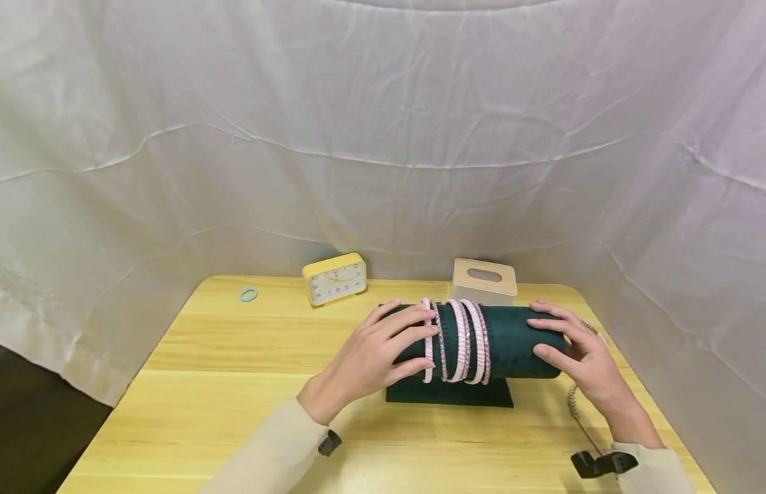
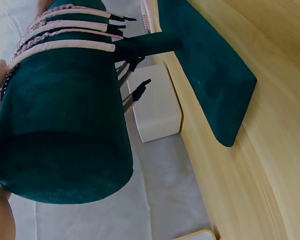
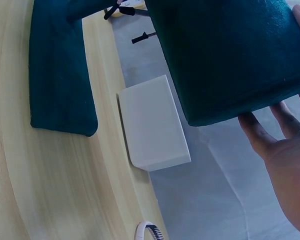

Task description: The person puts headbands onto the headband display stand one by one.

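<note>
A dark green velvet roll on a stand (image 1: 513, 343) bears several pink headbands (image 1: 460, 343), some padded and some thin and braided. My left hand (image 1: 383, 343) lies over the roll's left part, fingers spread, its fingertips and thumb touching the leftmost padded headband (image 1: 427, 374). At the other end my right hand (image 1: 587, 357) rests on the roll with fingers spread over the top and thumb on the near side. The headbands' black tips (image 2: 140, 90) stick out under the roll in the left wrist view. The stand's flat base (image 3: 62, 80) rests on the table.
Behind the roll stands a white tissue box (image 1: 500, 274) with a wooden lid. A yellow alarm clock (image 1: 335, 279) and a light blue ring (image 1: 248, 294) lie farther left on the wooden table (image 1: 235, 384). Another headband (image 1: 572, 401), partly hidden by my right hand, lies at the right.
</note>
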The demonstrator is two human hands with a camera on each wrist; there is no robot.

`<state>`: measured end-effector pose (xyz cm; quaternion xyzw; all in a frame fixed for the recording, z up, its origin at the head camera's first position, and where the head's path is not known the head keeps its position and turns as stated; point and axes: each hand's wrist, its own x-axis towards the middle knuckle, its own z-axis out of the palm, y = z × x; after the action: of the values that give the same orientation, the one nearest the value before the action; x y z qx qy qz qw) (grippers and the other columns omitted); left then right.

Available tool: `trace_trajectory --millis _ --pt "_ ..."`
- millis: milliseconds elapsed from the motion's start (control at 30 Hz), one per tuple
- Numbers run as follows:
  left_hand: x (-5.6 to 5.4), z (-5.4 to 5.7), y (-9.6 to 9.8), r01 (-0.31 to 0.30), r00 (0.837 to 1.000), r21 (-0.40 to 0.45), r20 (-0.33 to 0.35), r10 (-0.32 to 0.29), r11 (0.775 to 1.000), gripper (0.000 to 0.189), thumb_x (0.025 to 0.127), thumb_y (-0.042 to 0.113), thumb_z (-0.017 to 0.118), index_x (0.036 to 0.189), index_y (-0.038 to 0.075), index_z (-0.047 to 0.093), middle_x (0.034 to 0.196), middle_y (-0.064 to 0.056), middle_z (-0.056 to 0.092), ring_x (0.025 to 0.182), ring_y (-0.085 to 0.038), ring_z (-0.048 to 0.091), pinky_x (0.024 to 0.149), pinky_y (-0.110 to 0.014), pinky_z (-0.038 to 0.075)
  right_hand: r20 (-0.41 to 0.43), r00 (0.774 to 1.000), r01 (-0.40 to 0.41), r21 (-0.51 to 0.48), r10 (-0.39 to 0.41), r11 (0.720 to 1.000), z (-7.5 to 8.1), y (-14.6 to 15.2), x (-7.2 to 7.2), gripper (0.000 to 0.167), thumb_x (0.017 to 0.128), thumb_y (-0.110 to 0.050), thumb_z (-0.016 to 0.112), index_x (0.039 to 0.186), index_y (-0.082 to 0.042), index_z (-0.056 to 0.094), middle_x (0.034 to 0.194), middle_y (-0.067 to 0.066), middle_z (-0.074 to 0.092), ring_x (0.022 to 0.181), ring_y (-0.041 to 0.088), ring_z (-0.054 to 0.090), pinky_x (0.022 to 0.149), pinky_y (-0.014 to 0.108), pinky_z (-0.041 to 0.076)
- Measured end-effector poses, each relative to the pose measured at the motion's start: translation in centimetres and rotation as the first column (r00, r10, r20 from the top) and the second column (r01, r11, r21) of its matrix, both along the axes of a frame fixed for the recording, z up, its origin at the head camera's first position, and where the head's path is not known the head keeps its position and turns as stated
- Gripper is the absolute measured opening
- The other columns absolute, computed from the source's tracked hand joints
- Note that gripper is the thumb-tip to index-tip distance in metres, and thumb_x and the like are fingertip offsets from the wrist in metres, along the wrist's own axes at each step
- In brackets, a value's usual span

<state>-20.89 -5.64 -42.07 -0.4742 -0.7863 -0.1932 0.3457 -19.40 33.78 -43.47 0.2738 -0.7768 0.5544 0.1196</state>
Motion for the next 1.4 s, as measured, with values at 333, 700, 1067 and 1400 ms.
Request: trace_trajectory --millis 333,700,1067,1400 --pt "0.8 1.4 1.2 -0.052 0.999 -0.029 0.004 0.052 0.998 0.053 0.099 0.049 0.080 0.142 0.020 0.070 0.154 -0.003 0.064 0.145 -0.022 0.059 0.129 -0.052 0.041 -0.004 1.000 0.012 0.009 -0.011 1.000 0.1 0.0 0.0 0.044 0.096 0.022 0.065 0.138 0.011 0.065 0.164 0.010 0.049 0.153 0.012 0.042 0.108 0.013 0.052" --pt "0.5 3.4 4.4 -0.233 0.970 -0.196 0.029 0.243 0.953 0.076 0.097 0.072 0.068 0.156 0.024 0.059 0.160 0.001 0.059 0.149 -0.022 0.054 0.130 -0.055 0.039 0.014 1.000 0.013 -0.006 -0.013 1.000 0.3 -0.3 0.3 0.044 0.095 0.023 0.065 0.137 0.012 0.065 0.164 0.012 0.048 0.154 0.015 0.041 0.108 0.014 0.053" --pt "0.3 2.5 4.4 -0.288 0.958 -0.165 -0.061 0.281 0.943 0.075 0.095 0.075 0.069 0.151 0.026 0.066 0.149 0.009 0.069 0.141 -0.017 0.061 0.128 -0.053 0.040 0.015 1.000 0.019 0.000 -0.019 1.000 0.4 -0.4 0.0 0.044 0.094 0.023 0.066 0.136 0.012 0.066 0.163 0.016 0.048 0.153 0.015 0.042 0.109 0.014 0.052" --pt "0.3 2.7 4.3 -0.269 0.962 -0.177 -0.007 0.272 0.947 0.074 0.095 0.074 0.070 0.151 0.026 0.066 0.150 0.008 0.068 0.139 -0.018 0.061 0.130 -0.055 0.037 0.016 1.000 0.018 0.001 -0.018 1.000 0.4 -0.3 0.3 0.044 0.095 0.022 0.066 0.137 0.011 0.066 0.164 0.015 0.048 0.154 0.014 0.042 0.109 0.014 0.052"
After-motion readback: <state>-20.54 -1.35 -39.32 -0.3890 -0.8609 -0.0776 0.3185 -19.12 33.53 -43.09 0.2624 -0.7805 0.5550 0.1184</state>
